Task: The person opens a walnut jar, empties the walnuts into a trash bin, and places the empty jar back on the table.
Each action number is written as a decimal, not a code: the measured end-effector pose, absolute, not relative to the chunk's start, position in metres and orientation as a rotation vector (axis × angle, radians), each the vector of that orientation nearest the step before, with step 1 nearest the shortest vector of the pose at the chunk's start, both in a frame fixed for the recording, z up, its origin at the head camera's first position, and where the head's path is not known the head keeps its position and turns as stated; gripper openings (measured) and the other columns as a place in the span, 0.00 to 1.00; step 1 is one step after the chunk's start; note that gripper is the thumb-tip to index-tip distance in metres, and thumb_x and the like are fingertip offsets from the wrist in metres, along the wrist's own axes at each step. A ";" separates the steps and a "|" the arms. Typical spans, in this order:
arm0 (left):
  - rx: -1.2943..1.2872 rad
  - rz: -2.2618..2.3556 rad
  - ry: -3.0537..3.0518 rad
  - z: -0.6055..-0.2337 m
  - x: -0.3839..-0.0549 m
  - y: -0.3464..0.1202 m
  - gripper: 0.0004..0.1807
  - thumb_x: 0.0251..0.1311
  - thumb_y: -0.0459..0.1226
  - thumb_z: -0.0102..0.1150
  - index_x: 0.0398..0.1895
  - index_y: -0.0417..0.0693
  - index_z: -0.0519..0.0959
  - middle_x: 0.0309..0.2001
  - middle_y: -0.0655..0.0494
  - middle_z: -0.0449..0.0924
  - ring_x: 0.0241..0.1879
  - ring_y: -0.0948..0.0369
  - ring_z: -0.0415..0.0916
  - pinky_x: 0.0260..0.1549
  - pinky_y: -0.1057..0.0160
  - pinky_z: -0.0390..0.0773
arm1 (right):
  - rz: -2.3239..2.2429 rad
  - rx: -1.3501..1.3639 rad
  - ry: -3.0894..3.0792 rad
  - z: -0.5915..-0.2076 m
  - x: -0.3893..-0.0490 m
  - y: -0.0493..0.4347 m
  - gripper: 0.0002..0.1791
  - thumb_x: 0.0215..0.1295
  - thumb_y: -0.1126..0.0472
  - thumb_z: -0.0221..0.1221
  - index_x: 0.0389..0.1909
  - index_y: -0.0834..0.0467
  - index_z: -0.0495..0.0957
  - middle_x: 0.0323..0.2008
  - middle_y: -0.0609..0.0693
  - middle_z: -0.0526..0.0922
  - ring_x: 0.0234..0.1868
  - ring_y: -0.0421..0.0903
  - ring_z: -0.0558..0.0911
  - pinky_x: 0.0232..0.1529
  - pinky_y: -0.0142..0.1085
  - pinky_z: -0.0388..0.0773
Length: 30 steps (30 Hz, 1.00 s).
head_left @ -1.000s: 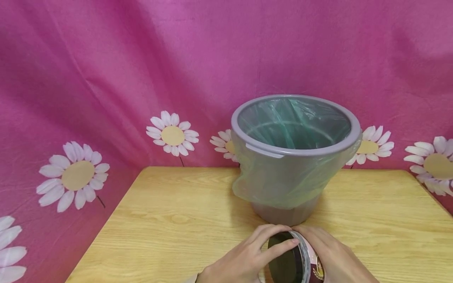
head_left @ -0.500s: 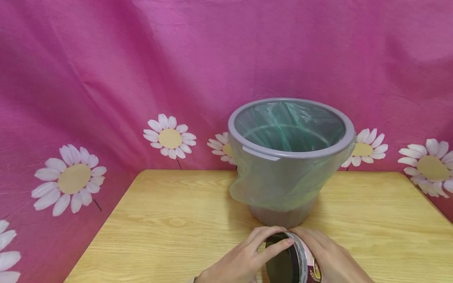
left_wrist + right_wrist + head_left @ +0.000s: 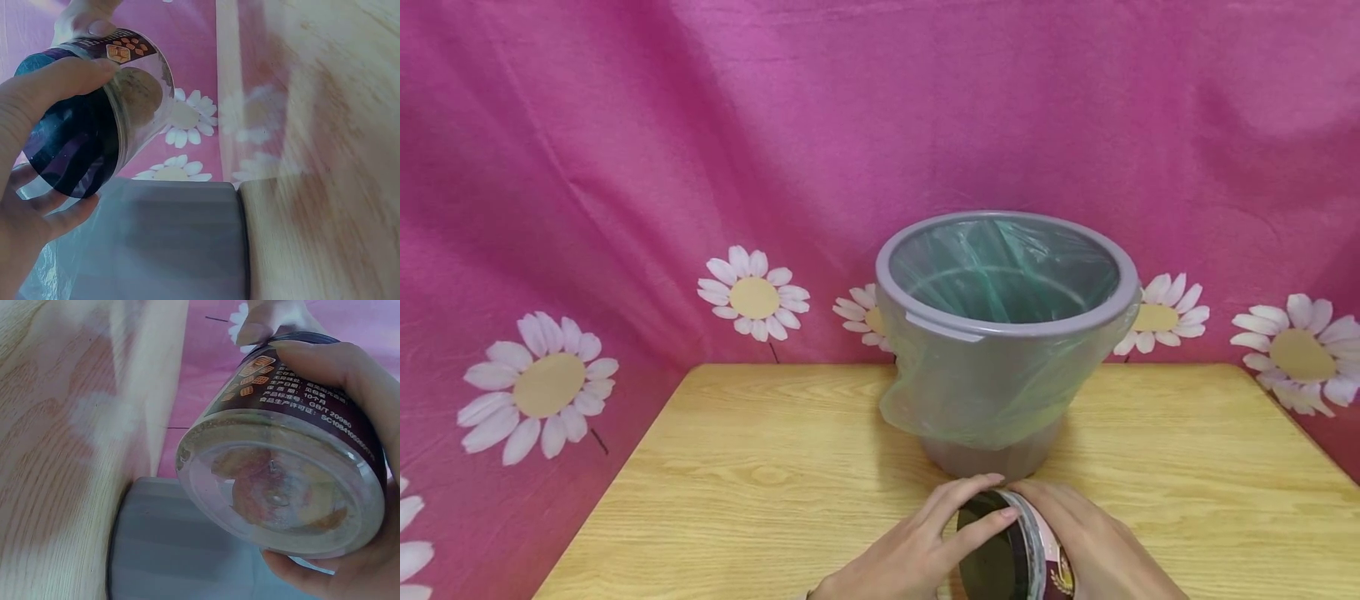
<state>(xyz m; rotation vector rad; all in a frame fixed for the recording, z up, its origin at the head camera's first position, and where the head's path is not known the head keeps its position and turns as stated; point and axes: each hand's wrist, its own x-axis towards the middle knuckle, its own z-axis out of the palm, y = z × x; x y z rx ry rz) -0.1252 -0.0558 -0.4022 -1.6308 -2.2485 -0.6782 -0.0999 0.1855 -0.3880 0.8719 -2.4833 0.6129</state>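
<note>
A clear plastic jar [image 3: 281,494] with a dark round lid [image 3: 992,554] lies tilted on its side, held between both hands at the table's near edge. My left hand [image 3: 910,550] grips the lid, thumb on one side and fingers curled round the other in the left wrist view. From the right, my right hand [image 3: 1097,537] holds the jar's body around its dark printed label [image 3: 300,394]. Brownish pieces show through the clear bottom in the right wrist view. The lid appears to be on the jar.
Just beyond the hands stands a grey waste bin [image 3: 1000,325], its green plastic bag [image 3: 985,408] folded over the outside. It rests on a light wooden table [image 3: 760,475]. Pink cloth [image 3: 850,125] with daisies hangs behind and at the sides.
The whole head view has shifted a little, so the bin and flowers sit slightly further left and lower. Both hands keep the same hold on jar and lid.
</note>
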 end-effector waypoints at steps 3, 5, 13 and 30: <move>-1.622 -0.632 -2.218 -0.402 -0.127 -0.055 0.54 0.50 0.52 0.70 0.76 0.50 0.50 0.74 0.50 0.44 0.72 0.58 0.46 0.67 0.65 0.55 | 0.630 0.875 -2.488 -0.386 -0.101 0.185 0.53 0.30 0.27 0.72 0.60 0.48 0.71 0.53 0.35 0.75 0.48 0.35 0.75 0.41 0.41 0.80; -1.611 -0.610 -2.204 -0.402 -0.128 -0.055 0.54 0.50 0.53 0.70 0.75 0.49 0.51 0.74 0.50 0.45 0.72 0.58 0.47 0.67 0.65 0.55 | 0.652 0.870 -2.499 -0.385 -0.101 0.185 0.53 0.29 0.27 0.72 0.60 0.47 0.71 0.53 0.34 0.74 0.48 0.34 0.74 0.41 0.41 0.80; -1.594 -0.640 -2.220 -0.404 -0.129 -0.056 0.51 0.53 0.53 0.68 0.75 0.51 0.51 0.74 0.50 0.45 0.71 0.58 0.50 0.65 0.67 0.57 | 0.635 0.883 -2.464 -0.386 -0.102 0.185 0.51 0.30 0.28 0.72 0.58 0.48 0.72 0.52 0.34 0.75 0.47 0.34 0.75 0.39 0.40 0.81; -1.600 -0.573 -2.130 -0.406 -0.127 -0.051 0.48 0.55 0.53 0.66 0.74 0.49 0.55 0.73 0.48 0.48 0.71 0.56 0.49 0.67 0.64 0.55 | 0.654 0.843 -2.519 -0.385 -0.099 0.188 0.53 0.27 0.28 0.73 0.59 0.48 0.72 0.52 0.35 0.75 0.47 0.35 0.75 0.40 0.41 0.81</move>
